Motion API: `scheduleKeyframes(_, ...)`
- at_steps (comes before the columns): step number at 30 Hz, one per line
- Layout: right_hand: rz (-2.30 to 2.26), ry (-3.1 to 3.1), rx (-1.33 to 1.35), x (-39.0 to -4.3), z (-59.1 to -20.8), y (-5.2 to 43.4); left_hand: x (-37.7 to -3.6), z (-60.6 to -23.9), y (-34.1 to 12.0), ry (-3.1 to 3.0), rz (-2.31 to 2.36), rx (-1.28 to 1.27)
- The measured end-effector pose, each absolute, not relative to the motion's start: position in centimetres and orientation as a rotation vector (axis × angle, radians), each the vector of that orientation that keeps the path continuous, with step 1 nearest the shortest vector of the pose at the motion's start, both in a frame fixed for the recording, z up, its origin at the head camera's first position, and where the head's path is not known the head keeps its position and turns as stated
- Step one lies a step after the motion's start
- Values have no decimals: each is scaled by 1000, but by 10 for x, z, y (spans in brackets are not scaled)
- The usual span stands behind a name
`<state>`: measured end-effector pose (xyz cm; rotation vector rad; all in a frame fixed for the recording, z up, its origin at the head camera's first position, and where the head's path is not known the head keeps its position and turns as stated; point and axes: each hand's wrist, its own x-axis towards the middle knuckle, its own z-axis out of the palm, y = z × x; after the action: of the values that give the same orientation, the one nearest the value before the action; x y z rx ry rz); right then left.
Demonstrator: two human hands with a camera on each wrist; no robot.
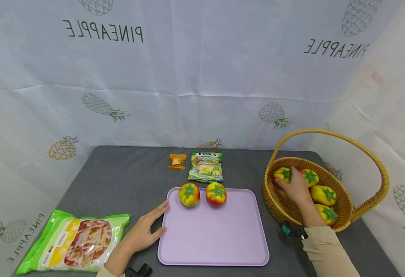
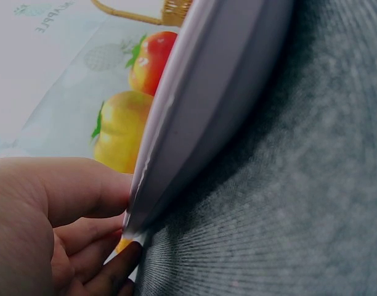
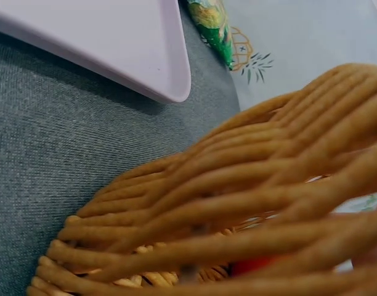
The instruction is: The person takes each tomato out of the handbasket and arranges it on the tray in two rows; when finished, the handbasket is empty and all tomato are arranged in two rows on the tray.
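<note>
Fingers, right hand (image 1: 294, 188): curled over a tomato (image 1: 282, 174) at the basket's (image 1: 344, 221) far-left side.
Fingers, left hand (image 1: 143, 231): straight, resting against tray (image 1: 216, 238) edge.
Tray: left of basket, nearer left hand.

- Wicker basket (image 1: 340, 223): golden, arched handle, on the grey table right of the tray, holding four yellow-red tomatoes; the one at its far left (image 1: 282, 174) lies green stem up.
- Lilac tray (image 1: 216, 238): flat, carrying two tomatoes (image 1: 189, 194) side by side at its far edge.
</note>
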<state>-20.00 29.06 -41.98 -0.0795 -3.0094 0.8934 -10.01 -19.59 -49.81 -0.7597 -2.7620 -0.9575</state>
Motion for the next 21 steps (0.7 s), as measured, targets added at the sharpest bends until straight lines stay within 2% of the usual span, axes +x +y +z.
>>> scheduleKeyframes(21,751,-2930,-79,-203,-429,289,-101,-499,-197,-2775,-968,-757)
